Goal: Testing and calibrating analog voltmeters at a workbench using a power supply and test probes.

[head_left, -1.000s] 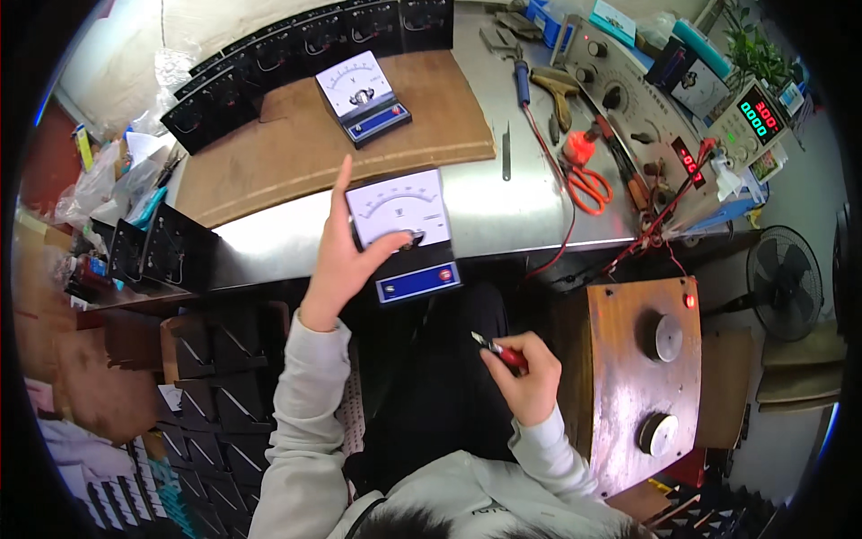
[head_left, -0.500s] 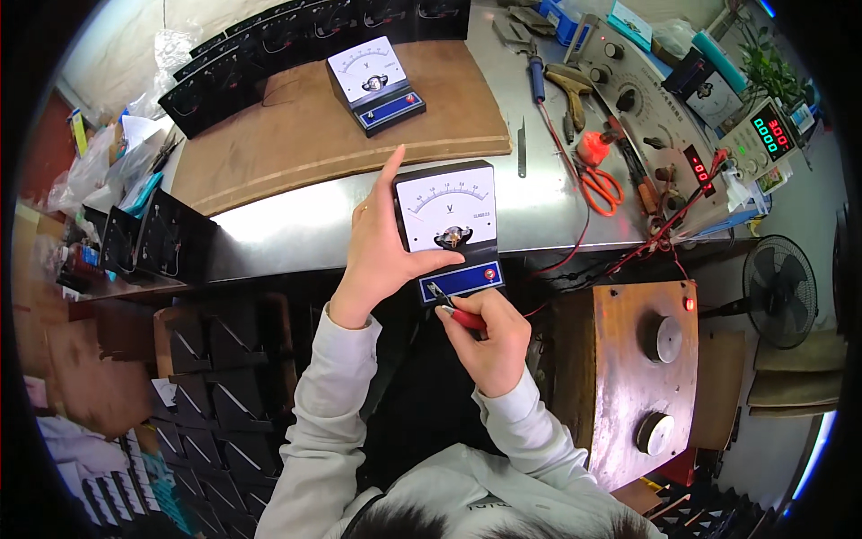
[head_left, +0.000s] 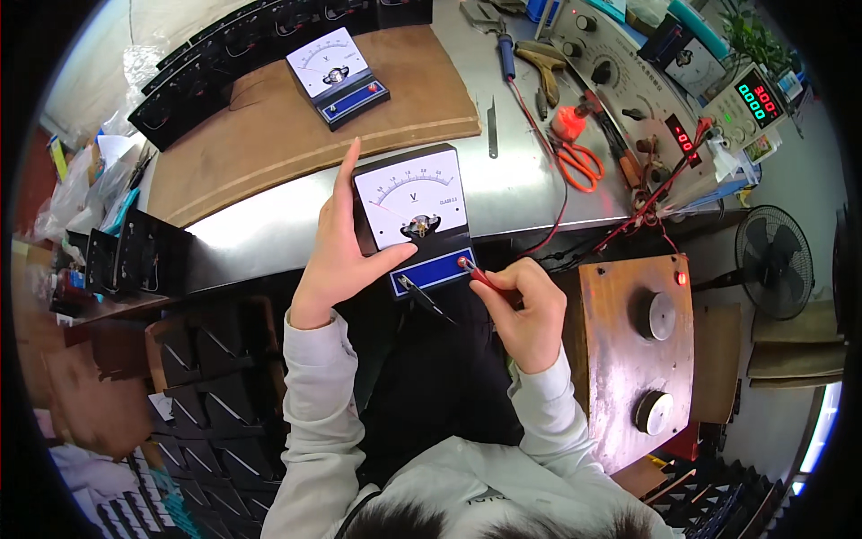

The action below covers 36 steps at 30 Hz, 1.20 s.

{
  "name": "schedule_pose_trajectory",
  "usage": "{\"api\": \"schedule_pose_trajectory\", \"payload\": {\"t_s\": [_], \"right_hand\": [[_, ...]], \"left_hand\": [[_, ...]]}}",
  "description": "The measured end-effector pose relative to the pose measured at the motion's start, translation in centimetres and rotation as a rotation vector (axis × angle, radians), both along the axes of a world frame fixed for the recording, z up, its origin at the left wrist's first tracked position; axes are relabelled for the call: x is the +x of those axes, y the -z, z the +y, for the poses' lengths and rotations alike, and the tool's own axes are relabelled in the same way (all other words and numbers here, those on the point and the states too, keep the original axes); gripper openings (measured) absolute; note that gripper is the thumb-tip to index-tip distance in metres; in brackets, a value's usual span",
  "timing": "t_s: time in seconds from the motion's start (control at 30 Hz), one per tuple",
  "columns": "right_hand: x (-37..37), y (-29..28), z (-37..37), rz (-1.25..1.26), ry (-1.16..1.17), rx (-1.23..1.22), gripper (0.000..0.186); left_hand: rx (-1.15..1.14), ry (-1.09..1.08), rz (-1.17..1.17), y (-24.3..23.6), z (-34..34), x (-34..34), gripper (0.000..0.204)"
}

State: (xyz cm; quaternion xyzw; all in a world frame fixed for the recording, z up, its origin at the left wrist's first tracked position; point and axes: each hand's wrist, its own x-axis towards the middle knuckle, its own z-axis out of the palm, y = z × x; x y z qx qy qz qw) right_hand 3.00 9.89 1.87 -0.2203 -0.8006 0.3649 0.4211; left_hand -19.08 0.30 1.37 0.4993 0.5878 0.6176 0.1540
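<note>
An upright analog meter (head_left: 410,175) with a white dial and blue lower panel is held in my left hand (head_left: 335,266), fingers along its left side and thumb across the lower front. A black clip (head_left: 423,296) hangs on the panel's left terminal. My right hand (head_left: 530,313) pinches a red clip (head_left: 480,277), its metal jaws at the red terminal (head_left: 462,261) on the panel's right. A similar meter (head_left: 326,67) stands behind on a brown board (head_left: 214,175) on the steel bench (head_left: 265,251).
Black meter housings (head_left: 189,94) line the board's back. Orange scissors (head_left: 579,166), tools and red leads lie right of my hands, before instrument panels (head_left: 628,99). A wooden box with metal knobs (head_left: 633,346) and a fan (head_left: 768,260) are right; stacked black housings (head_left: 206,386) are lower left.
My right hand has moved up to the meter, then rightward to the red terminal, now with a red clip. The black clip now hangs from the left terminal. My left hand still grips the meter.
</note>
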Motion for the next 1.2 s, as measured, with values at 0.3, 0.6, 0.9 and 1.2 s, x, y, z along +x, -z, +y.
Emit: {"api": "schedule_pose_trajectory", "payload": {"t_s": [0.3, 0.6, 0.9, 1.2], "right_hand": [[-0.5, 1.0, -1.2, -0.025, 0.094, -0.245, 0.020], [0.0, 0.1, -0.5, 0.016, 0.060, -0.086, 0.033], [2.8, 2.6, -2.7, -0.103, 0.182, -0.004, 0.124], [31.4, 5.2, 0.9, -0.689, 1.448, -0.049, 0.118]], "left_hand": [[-0.043, 0.055, -0.115, -0.6, -0.3, 0.3, 0.119], [-0.042, 0.086, -0.226, -0.9, -0.4, 0.6, 0.119], [-0.160, -0.288, 0.709, -1.7, -0.8, 13.0, 0.097], [-0.462, 0.515, 0.484, 1.8, -1.9, 20.7, 0.080]]}}
